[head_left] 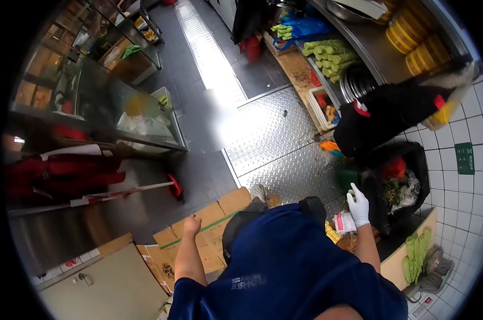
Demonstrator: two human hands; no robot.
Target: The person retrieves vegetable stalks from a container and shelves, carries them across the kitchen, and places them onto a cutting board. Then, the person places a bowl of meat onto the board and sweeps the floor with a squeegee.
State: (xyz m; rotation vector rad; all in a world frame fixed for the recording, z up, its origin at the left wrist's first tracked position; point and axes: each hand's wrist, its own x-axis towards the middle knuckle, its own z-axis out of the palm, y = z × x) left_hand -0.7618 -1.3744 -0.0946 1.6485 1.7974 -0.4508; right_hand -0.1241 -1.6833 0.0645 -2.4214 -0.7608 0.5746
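Progress can be judged only in part, since nothing is seen gripped. Mixed scraps appear already gathered in the black bin, and green stalks are laid out on its near side, by a pale board; how much is left to be handled cannot be told. Of the 2 hands, the right hand is covered by a white glove and held partly open just beside the bin, fingers extended, with no object visible in it. The left hand, bare, is loosely curled above flattened cardboard; nothing is seen in it, though its palm is hidden. A white-and-pink packet is placed near the glove; contact cannot be confirmed.

Further ahead, more stalks are stacked beside steel bowls. Space above the bin is crowded by a black cloth item. The near floor is hidden by the blue shirt. At left, a red-headed tool is pointed toward the walkway, and the metal floor plates are partly washed out by glare.
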